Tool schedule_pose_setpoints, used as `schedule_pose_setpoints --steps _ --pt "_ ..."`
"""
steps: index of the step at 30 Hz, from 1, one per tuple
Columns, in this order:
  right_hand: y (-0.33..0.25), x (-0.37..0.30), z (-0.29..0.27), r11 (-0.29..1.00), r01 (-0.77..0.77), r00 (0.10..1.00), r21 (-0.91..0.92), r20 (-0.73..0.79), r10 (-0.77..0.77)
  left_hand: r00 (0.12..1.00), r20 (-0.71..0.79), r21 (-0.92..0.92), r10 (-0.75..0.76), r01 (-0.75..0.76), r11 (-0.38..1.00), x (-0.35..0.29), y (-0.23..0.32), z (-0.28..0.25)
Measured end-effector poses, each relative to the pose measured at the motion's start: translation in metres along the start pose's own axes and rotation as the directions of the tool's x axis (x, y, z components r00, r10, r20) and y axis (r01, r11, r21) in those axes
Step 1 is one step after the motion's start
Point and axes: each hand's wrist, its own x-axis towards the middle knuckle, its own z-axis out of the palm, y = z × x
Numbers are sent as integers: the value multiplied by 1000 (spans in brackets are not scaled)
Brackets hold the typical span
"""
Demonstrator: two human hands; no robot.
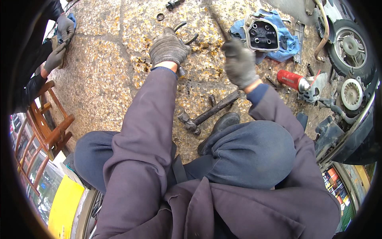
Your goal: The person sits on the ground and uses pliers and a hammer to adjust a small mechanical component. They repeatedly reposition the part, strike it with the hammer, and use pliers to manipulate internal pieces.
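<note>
My left hand (170, 47), in a grey work glove, is closed around a metal piece with two curved dark arms (191, 39) that stick out past the fingers. A short metal end shows below that wrist. To its right, my gloved right hand (240, 63) grips a long, thin dark tool (219, 23) that points up and left. Motion blurs this hand and the tool, so its kind is unclear. Between my forearms a hammer (211, 109) lies on the speckled stone floor, beside a short dark cylindrical part (212, 100).
A dark-cavity engine cover (261, 35) rests on a blue cloth (292, 44). Right of it lie a red spray can (291, 80), loose parts and a wheel (351, 46). A metal ring (160, 16) lies ahead. At left are another person's gloved hands (64, 28) and a wooden chair (53, 131).
</note>
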Motion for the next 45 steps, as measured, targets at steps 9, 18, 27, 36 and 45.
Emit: schedule_pose_setpoints --steps 9,18,27,36,45 --pt "58 -33 33 933 -359 932 36 68 356 1000 7 87 19 -20 996 -7 2 1" --pt "19 4 18 839 109 980 -533 200 0 990 90 44 105 -110 993 -5 -5 1" --pt "-15 77 54 721 496 850 -485 443 -286 884 -411 -293 223 -359 886 -10 -68 -2" --pt "-12 72 57 698 501 858 -512 401 -322 889 313 -942 -333 246 -230 -69 -67 86" --pt "-18 56 50 731 480 872 -485 356 -336 923 245 -969 -295 227 -95 -66 -38 85"
